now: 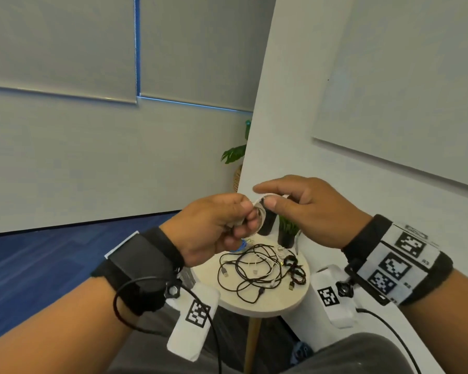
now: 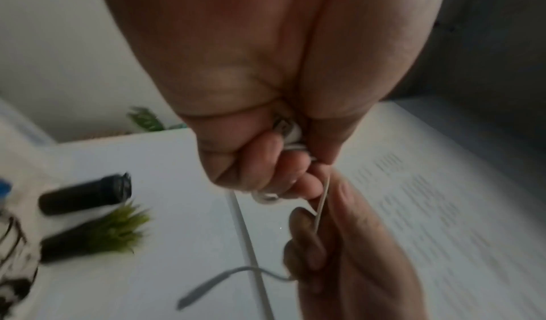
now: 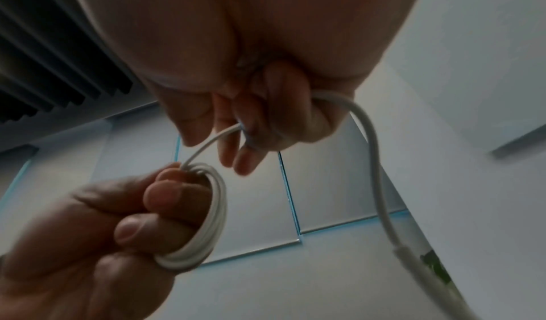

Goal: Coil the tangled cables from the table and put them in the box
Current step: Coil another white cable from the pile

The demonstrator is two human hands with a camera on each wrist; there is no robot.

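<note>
Two hands (image 1: 260,211), one white cable (image 3: 217,213)

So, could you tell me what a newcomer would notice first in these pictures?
Probably the two hands raised above the small round table: the left hand grips a coil of white cable while the right hand pinches its loose end. Below them, a tangle of black and white cables lies on the table.

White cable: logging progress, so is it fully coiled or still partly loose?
Partly loose. The left hand holds several loops of the white cable, while the right hand holds its free tail.
</note>
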